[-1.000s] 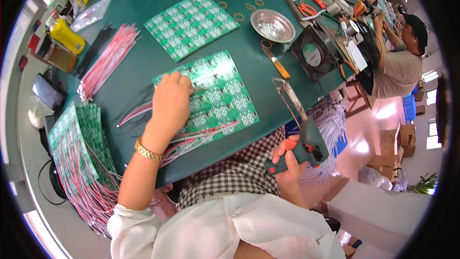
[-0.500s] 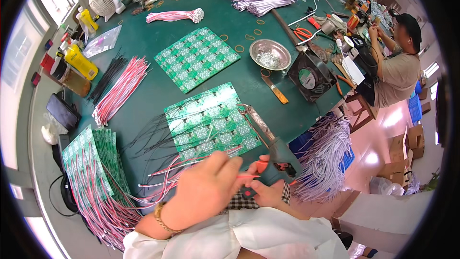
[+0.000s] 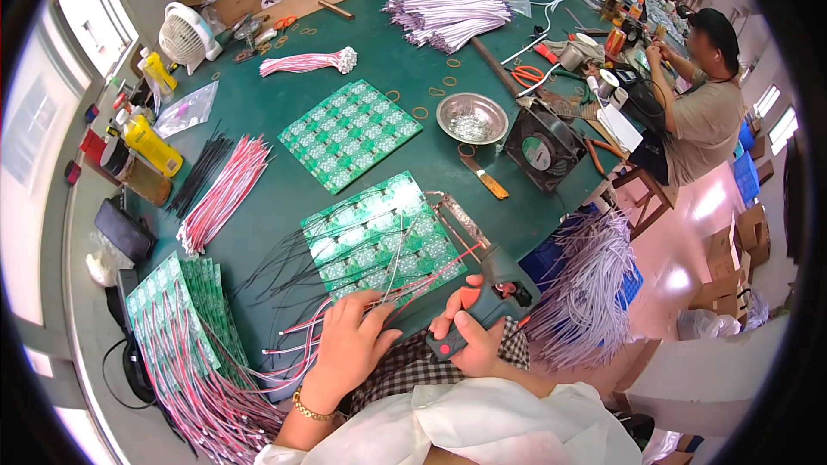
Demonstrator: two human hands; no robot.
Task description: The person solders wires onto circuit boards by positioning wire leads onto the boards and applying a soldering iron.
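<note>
Head view: your right grip (image 3: pixel 475 343) is wrapped round a gun-shaped tool (image 3: pixel 510 282) with a red trigger, its metal nose (image 3: pixel 466 222) reaching up beside the right edge of the green circuit-board sheet (image 3: pixel 366 245). That sheet lies flat on the worktop (image 3: pixel 267 103), just in front of you. Your left grip (image 3: pixel 349 344) hovers by the sheet's near edge with its thumb apart from its fingers; you can't be sure from here whether it pinches any of the red and white wires (image 3: pixel 422 282).

If that nose is hot, as its kind suggests, the main risk is scorched insulation: a red strand runs close to the tool's front, and a small wrist turn could bring them together. Your left fingers could be burned too, should they reach toward the tip. Neither of your hands seems to pin the sheet, so a sideways push might slide or twist it. The loose black wires (image 3: pixel 280 250) straggling over its left side could snag on your bracelet (image 3: pixel 310 407) or cross a joint and tug it loose.
</note>
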